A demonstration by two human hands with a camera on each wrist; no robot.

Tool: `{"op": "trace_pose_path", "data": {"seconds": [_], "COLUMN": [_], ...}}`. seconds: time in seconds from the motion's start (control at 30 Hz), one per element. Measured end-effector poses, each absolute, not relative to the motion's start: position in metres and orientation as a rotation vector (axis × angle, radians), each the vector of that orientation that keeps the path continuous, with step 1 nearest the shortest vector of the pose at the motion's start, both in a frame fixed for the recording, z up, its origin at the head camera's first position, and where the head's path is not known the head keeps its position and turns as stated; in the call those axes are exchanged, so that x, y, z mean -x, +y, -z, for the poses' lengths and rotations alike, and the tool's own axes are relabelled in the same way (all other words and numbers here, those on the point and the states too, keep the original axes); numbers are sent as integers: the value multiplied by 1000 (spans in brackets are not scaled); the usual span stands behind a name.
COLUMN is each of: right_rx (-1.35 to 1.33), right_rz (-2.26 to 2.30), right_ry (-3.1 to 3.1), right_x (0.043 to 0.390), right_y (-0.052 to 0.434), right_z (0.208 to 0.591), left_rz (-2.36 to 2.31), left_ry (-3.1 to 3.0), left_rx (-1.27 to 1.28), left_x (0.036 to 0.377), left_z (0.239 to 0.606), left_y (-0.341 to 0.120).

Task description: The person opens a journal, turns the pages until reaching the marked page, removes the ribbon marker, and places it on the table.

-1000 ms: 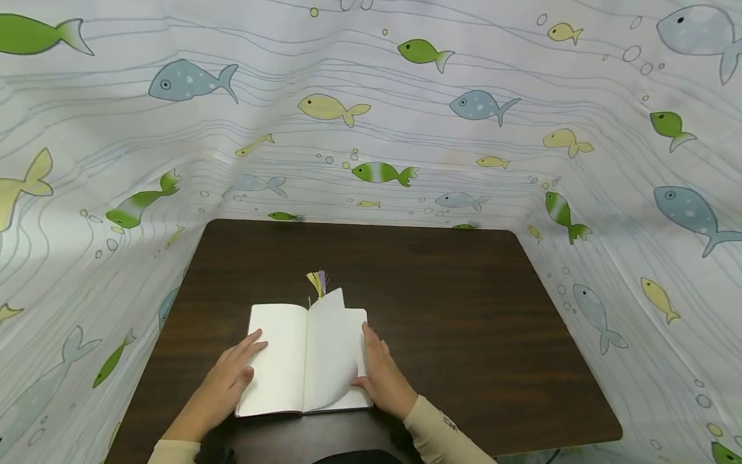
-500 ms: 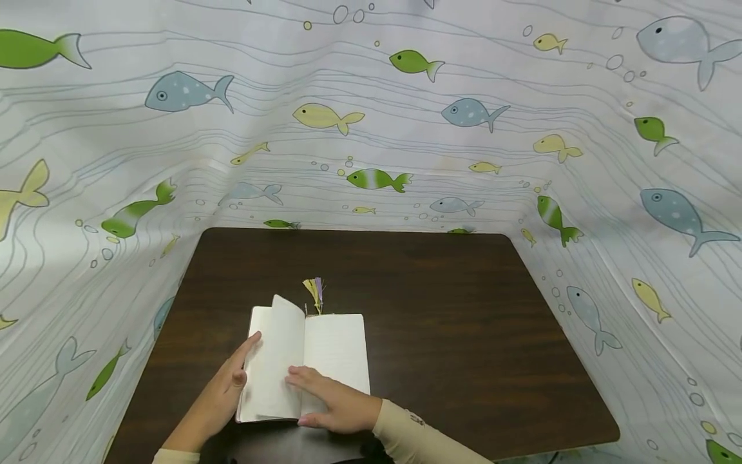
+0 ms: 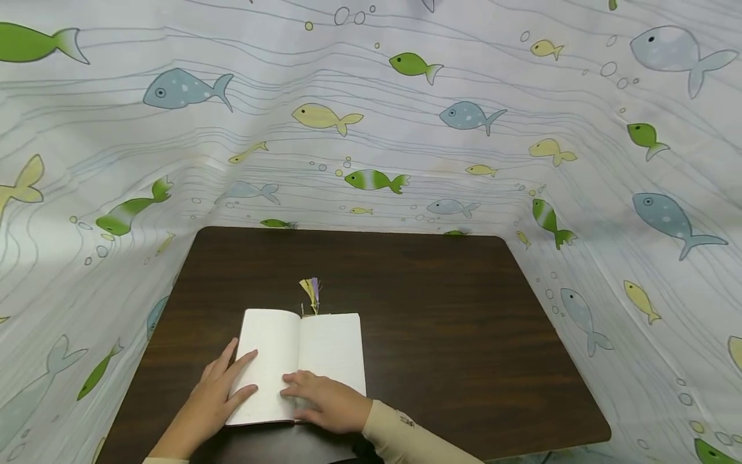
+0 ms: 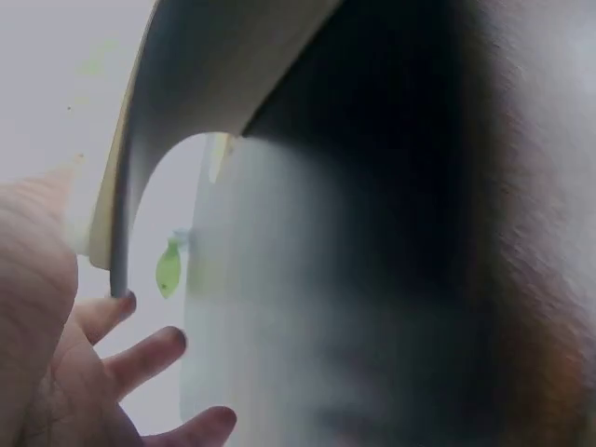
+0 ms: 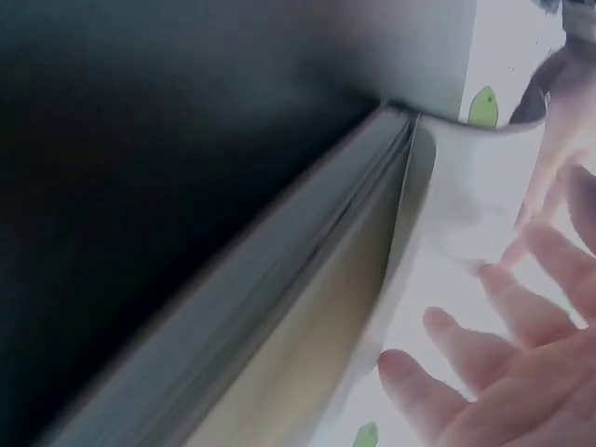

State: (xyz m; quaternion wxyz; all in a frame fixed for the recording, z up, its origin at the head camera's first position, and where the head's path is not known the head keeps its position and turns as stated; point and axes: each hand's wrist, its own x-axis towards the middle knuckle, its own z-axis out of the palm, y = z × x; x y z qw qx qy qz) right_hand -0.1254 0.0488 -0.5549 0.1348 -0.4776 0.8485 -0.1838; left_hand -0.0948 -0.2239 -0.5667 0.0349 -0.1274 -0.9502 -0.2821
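An open notebook (image 3: 268, 348) with white pages lies near the front of the dark table. My left hand (image 3: 210, 396) rests at its left edge, the fingers spread and the thumb and a fingertip over the left page. In the left wrist view, straight fingers (image 4: 149, 358) extend beside the edge of the notebook (image 4: 209, 79). Across the lower right page reaches my right hand (image 3: 330, 401), its fingertips at the inner part of the left page near the fold. The right wrist view has its fingers (image 5: 475, 349) loosely extended along a white page (image 5: 466, 205).
A yellow and purple tassel (image 3: 311, 293) sticks out above the notebook's spine. The brown wooden table (image 3: 452, 335) extends to the right and back. Around it hangs a white cloth (image 3: 371, 84) printed with fish.
A page has turned over from right to left and now lies flat. My right hand has crossed from the right edge to the fold. My left hand has spread onto the left page.
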Motion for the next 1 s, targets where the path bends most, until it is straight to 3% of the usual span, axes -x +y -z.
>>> {"op": "trace_pose_path", "data": {"seconds": [0.3,0.57,1.0], "right_rx": [1225,855,936], "right_rz": [632,714,490], "right_ry": [2600,2570,2688], "right_x": [145,139,134], "right_y": [97,143,141], "right_z": [572,577,587], "left_rz": [870,866,866], "left_ry": [-2904,-2919,-2970], "left_rx": [421,459,404], "left_x": [89,87,83], "left_z": [570,571,571], "left_y": [-232,-233,-237]}}
